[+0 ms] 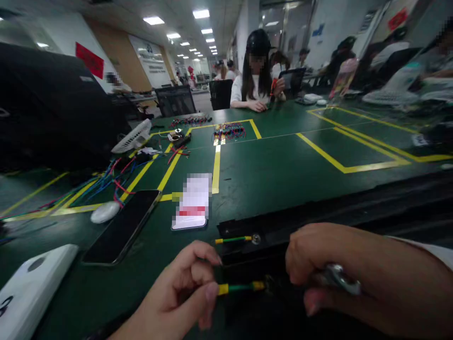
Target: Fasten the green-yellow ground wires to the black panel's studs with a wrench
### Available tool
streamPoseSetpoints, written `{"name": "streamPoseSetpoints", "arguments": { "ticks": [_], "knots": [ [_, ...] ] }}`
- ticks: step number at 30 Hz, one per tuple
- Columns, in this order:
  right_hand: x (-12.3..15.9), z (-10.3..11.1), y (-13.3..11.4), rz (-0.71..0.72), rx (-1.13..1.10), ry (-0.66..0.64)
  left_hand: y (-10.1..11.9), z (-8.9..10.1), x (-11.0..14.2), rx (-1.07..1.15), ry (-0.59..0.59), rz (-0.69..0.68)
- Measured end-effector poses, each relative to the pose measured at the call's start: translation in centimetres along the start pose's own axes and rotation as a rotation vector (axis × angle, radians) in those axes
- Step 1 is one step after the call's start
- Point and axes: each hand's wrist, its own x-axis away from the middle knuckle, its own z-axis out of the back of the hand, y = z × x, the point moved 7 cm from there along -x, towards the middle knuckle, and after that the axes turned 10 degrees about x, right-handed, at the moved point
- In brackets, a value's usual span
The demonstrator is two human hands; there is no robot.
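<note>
My left hand (180, 293) is closed in a pinch on a short green wire with yellow ends (240, 287), held level near the bottom edge. My right hand (339, 278) is closed around a shiny metal tool (339, 277), close to the wire's right end. Both hands sit at a long black metal part (318, 212) lying across the green table (276, 165). A second green and yellow wire (233, 240) is fixed to that part with a screw (255, 239).
A black phone (123, 225), a second phone with a lit screen (193, 203), a white oval object (105, 212) and a white box (31, 288) lie at the left. Loose coloured wires (106, 182) and bundles (229, 131) lie farther back. A person (256, 75) sits across the table.
</note>
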Motion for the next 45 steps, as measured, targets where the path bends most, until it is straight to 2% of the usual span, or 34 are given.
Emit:
{"name": "streamPoseSetpoints", "arguments": {
  "ticks": [4, 16, 21, 26, 34, 38, 41, 45],
  "knots": [
    [-0.6, -0.5, -0.2, 0.021, 0.011, -0.003, -0.1, 0.2, 0.2, -0.006, -0.006, -0.017],
    [-0.2, -1.5, -0.4, 0.091, -0.003, 0.108, -0.9, 1.3, 0.6, -0.03, -0.098, -0.03],
    [-0.3, -2.0, -0.6, 0.14, -0.051, 0.075, -0.8, 1.2, 0.4, -0.094, -0.204, -0.061],
    [-0.1, -2.6, 0.0, 0.124, -0.072, 0.043, -0.7, 1.1, 0.6, -0.124, -0.226, -0.097],
    [1.2, -2.2, 0.9, 0.024, -0.049, 0.075, -0.1, 0.3, 0.3, -0.136, -0.19, -0.136],
    [1.1, -2.1, 1.0, 0.019, -0.056, 0.08, -0.3, 0.0, 0.4, -0.112, -0.052, -0.209],
    [0.9, -2.4, 1.5, -0.002, -0.08, 0.036, -0.9, -0.2, 0.7, -0.105, 0.011, -0.207],
    [0.4, -2.9, 2.0, 0.0, -0.109, -0.008, -1.4, -0.3, 0.7, -0.097, -0.009, -0.166]
  ]
}}
